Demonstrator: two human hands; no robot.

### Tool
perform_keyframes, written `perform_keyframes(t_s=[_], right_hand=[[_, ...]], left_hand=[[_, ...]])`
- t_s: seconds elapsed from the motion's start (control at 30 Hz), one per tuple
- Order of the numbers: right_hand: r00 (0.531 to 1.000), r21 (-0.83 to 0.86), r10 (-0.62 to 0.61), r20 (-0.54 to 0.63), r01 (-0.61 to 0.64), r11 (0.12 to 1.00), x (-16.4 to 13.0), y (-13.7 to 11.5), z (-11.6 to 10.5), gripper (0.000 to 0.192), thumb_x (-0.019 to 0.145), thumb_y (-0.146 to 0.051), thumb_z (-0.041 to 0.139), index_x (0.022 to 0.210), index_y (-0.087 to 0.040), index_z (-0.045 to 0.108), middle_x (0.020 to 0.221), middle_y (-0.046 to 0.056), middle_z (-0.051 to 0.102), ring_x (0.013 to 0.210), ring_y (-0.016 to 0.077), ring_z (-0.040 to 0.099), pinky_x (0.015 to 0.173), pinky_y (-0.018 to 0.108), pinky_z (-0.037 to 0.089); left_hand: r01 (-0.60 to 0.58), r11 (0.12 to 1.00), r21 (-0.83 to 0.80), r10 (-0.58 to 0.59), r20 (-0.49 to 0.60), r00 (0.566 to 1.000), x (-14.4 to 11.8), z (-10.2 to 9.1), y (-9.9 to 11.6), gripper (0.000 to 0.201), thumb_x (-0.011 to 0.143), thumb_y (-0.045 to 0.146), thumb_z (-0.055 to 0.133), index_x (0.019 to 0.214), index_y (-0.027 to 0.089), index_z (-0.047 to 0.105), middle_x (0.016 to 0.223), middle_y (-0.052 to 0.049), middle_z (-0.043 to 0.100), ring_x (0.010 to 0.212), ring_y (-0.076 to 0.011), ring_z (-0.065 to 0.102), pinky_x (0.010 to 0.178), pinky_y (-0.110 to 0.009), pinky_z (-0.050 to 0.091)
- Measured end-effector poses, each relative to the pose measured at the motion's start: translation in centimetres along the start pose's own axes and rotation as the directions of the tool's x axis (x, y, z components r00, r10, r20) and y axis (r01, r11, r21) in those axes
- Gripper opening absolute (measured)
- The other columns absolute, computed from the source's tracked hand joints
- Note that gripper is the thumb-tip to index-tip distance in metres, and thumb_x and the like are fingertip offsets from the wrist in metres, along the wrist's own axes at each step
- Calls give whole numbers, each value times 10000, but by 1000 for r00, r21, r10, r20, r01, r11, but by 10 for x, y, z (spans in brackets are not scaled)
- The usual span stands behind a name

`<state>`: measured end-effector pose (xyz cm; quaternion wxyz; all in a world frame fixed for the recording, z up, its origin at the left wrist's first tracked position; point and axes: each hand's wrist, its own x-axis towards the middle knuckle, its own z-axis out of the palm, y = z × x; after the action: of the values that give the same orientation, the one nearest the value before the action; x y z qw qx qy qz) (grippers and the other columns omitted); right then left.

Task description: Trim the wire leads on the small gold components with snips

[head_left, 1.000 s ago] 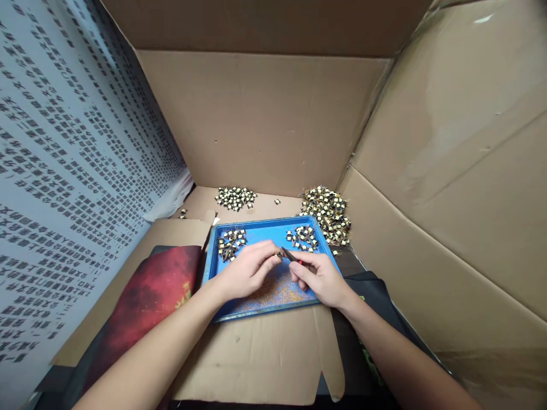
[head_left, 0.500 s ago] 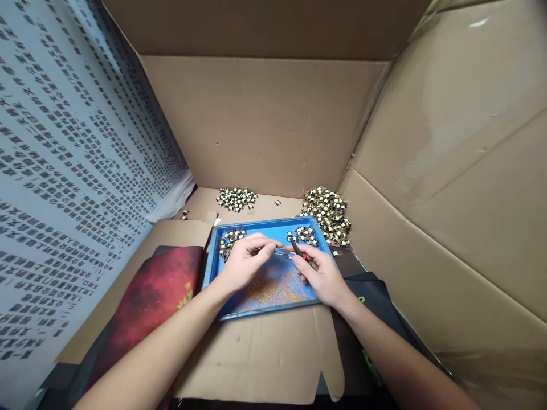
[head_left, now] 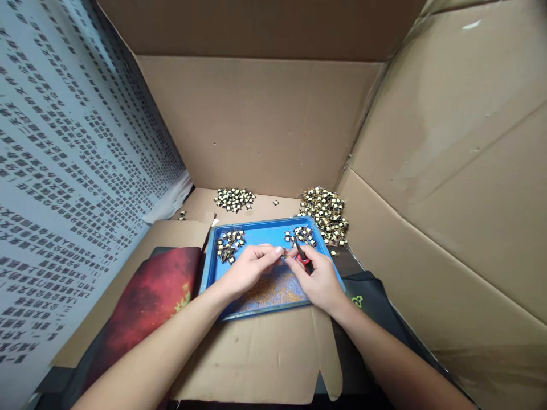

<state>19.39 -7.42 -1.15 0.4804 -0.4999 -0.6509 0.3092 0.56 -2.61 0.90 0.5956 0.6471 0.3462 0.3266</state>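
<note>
Above the blue tray, my left hand pinches a small coil part between thumb and fingertips; the fingers hide most of it. My right hand has red-and-black wire cutters in its grip, with the dark jaws pointing up and away. Its thumb and forefinger also meet at the side of the coil part, close to my left fingertips. Wire clippings, orange-brown and thin, are strewn over the tray floor beneath both hands.
Inside the tray, yellow-and-black coil parts form a left group and a right group. Beyond it are a large pile and a smaller pile. Cardboard walls enclose the back and right. A red mat lies left.
My hands have come together, and my right thumb and forefinger now touch the part at my left fingertips. The cutters have turned more upright, their jaws away from the part.
</note>
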Motion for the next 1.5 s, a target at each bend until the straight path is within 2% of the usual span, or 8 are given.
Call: perform_keyframes(t_s=[0.23,0.33,0.53,0.63,0.9,1.07,1.3,1.5], right_hand=[[999,25,-24,30,23,999,0,1,-3,169,993,-360,600,934,-216,666,847,31,682,742,184,613,730,302,476],[998,50,-14,60,11,999,1,1,-5,177,1007,-359,580,925,-215,644,803,10,638,697,166,577,687,285,451],[993,145,11,114,-27,989,2,-2,-8,192,1008,-380,583,933,-209,624,788,-4,596,684,150,538,665,272,427],[993,216,40,115,-64,974,3,-2,-7,227,997,-423,595,935,-206,614,761,-13,587,649,141,524,648,270,427],[992,195,75,104,-94,976,3,9,-5,253,996,-444,607,1006,-194,642,783,-2,614,648,136,540,630,263,448],[991,225,78,112,-102,969,1,14,-5,316,1024,-447,566,1234,-214,600,836,6,621,674,144,564,627,268,480],[989,96,3,147,-18,995,2,11,-6,243,1035,-394,548,1184,-234,653,902,27,666,753,169,604,681,293,488],[989,43,-45,140,40,998,2,11,-7,255,1040,-376,533,1197,-244,685,996,44,716,794,184,641,722,308,508]], left_hand=[[-2,1000,1,2,15,1000,0,-1,0,509,973,589,578,732,141,609,672,34,391,622,-110,309,582,-257,255],[6,1000,-12,-5,48,999,-1,-3,1,483,1020,569,499,939,138,700,693,22,454,630,-120,356,581,-250,282],[-114,993,30,108,140,984,-6,-5,4,389,999,472,604,1254,183,655,1083,-75,672,862,-166,566,773,-289,457],[-168,979,113,144,196,970,-8,-3,5,395,970,459,655,1249,179,654,1127,-91,686,986,-212,608,878,-334,487],[-148,935,323,121,103,987,-5,-1,6,385,1038,470,527,941,139,700,842,-32,666,787,-166,569,760,-282,450],[-92,989,114,93,-4,996,-3,-5,-1,417,1023,509,538,1104,133,698,832,-31,642,756,-155,552,718,-264,441],[-75,991,-107,68,-67,995,-2,-8,-4,411,967,478,660,1184,133,709,765,-9,593,689,-120,492,639,-233,374],[-109,984,-141,95,-105,990,-3,-8,-5,426,929,435,726,1244,147,708,874,-46,670,703,-117,518,651,-238,411]])
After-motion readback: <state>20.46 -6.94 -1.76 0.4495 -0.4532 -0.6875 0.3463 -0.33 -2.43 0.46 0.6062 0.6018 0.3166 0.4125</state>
